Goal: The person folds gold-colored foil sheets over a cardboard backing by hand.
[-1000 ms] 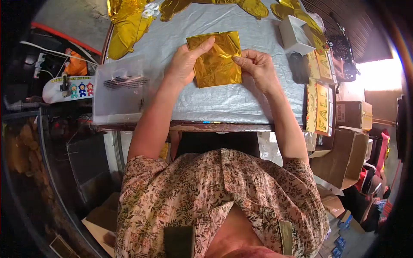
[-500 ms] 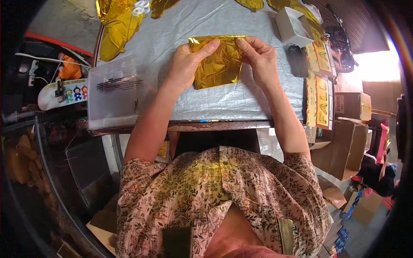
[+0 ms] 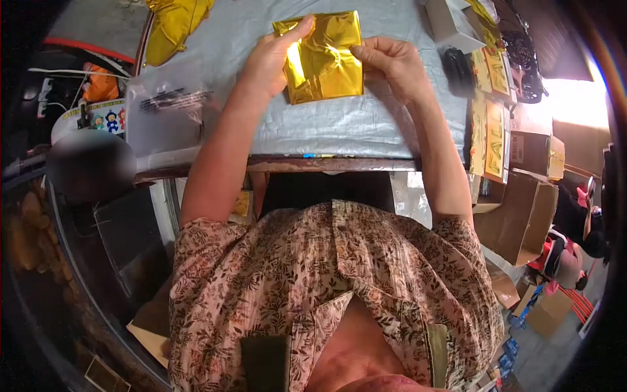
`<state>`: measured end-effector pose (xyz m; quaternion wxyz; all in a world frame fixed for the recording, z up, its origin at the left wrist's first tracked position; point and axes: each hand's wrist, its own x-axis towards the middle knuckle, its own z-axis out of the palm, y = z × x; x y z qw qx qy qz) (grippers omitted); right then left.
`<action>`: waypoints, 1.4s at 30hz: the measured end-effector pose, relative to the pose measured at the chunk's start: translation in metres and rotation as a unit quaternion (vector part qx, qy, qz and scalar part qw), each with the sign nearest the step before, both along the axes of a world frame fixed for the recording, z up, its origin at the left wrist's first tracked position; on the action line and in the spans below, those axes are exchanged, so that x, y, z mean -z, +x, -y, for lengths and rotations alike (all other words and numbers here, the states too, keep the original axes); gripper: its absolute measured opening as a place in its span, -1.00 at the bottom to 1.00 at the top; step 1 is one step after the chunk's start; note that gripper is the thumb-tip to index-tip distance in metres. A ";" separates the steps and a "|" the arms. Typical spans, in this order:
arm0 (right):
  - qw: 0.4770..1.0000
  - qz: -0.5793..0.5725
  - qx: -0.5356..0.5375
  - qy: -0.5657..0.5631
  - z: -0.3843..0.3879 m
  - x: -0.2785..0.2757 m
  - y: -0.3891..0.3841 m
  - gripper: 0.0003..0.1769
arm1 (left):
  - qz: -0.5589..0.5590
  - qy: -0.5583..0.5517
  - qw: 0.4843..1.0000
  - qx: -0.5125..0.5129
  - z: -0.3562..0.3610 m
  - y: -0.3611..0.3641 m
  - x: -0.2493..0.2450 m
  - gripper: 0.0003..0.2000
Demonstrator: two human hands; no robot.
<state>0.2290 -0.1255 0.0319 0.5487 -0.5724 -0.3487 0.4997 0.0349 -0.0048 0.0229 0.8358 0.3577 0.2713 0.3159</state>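
Observation:
A folded square of shiny gold foil [image 3: 326, 72] is held up over the cloth-covered table between both hands. My left hand [image 3: 268, 63] grips its left side, thumb lying across the upper left front and the other fingers hidden behind. At the right edge, my right hand [image 3: 395, 65] pinches the foil with its thumb in front and fingers curled behind. Left of my left forearm, a clear plastic bag [image 3: 166, 108] with dark printing lies on the table. A crumpled gold foil piece [image 3: 171, 29] is at the table's upper left corner.
A white open box [image 3: 454, 26] stands at the upper right, above a black object [image 3: 457, 62]. Yellow boxes marked FALL [image 3: 494, 140] line the table's right edge. Cardboard boxes [image 3: 519, 215] are beyond it. A blurred dark round shape [image 3: 91, 163] is at the left, and a person [image 3: 565, 261] is far right.
The view has shifted, so the table sits higher. The foil is tilted differently and shines more brightly. My right hand's grip has moved from its top edge down to the right side.

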 end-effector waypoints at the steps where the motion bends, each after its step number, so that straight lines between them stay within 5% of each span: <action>1: 1.000 -0.001 -0.001 -0.001 0.000 0.004 0.001 -0.74 | -0.001 -0.001 1.000 -0.001 0.000 -0.001 0.002 -0.65; 6: 0.999 -0.023 0.020 -0.034 -0.002 0.009 0.010 -0.79 | 0.037 -0.027 0.995 0.091 -0.013 -0.002 0.011 -0.61; 13: 0.999 -0.033 0.021 -0.033 -0.004 0.016 0.011 -0.82 | -0.006 -0.007 0.998 0.067 -0.022 -0.004 0.020 -0.57; 16: 0.985 -0.159 0.052 0.034 0.000 0.009 0.000 -0.90 | 0.027 -0.013 0.995 0.092 -0.016 0.000 0.006 -0.40; 18: 0.996 -0.064 0.063 0.001 0.012 -0.012 0.003 -0.87 | 0.081 -0.047 0.987 0.129 -0.023 -0.007 0.012 -0.36; 21: 0.995 -0.015 0.095 0.021 0.041 -0.040 0.009 -0.82 | 0.056 -0.011 0.990 0.130 -0.014 -0.010 0.004 -0.41; 23: 0.991 -0.028 0.125 0.032 0.071 -0.045 0.024 -0.79 | -0.124 0.214 0.969 0.022 0.002 -0.004 -0.002 -0.55; 24: 0.988 -0.032 0.148 0.030 0.089 -0.051 0.030 -0.78 | -0.121 0.218 0.968 0.032 0.012 0.004 -0.010 -0.55; 27: 0.974 -0.044 0.212 0.060 0.157 -0.060 0.057 -0.75 | -0.146 0.381 0.910 0.068 0.046 0.052 -0.034 -0.77; 28: 0.968 -0.047 0.233 0.077 0.180 -0.056 0.070 -0.75 | -0.147 0.383 0.909 0.069 0.054 0.067 -0.039 -0.77; 30: 0.952 -0.050 0.288 0.086 0.223 -0.052 0.091 -0.71 | -0.202 0.530 0.807 0.168 0.071 0.092 -0.052 -0.79; 34: 0.917 -0.095 0.352 0.159 0.299 -0.024 0.134 -0.76 | -0.192 0.606 0.747 0.192 0.108 0.156 -0.053 -0.80; 38: 0.896 -0.116 0.399 0.158 0.337 -0.011 0.145 -0.81 | -0.216 0.810 0.540 0.074 0.139 0.236 -0.041 -0.75; 42: 0.886 -0.109 0.426 0.145 0.348 -0.018 0.138 -0.84 | -0.294 0.846 0.442 0.049 0.160 0.292 -0.020 -0.73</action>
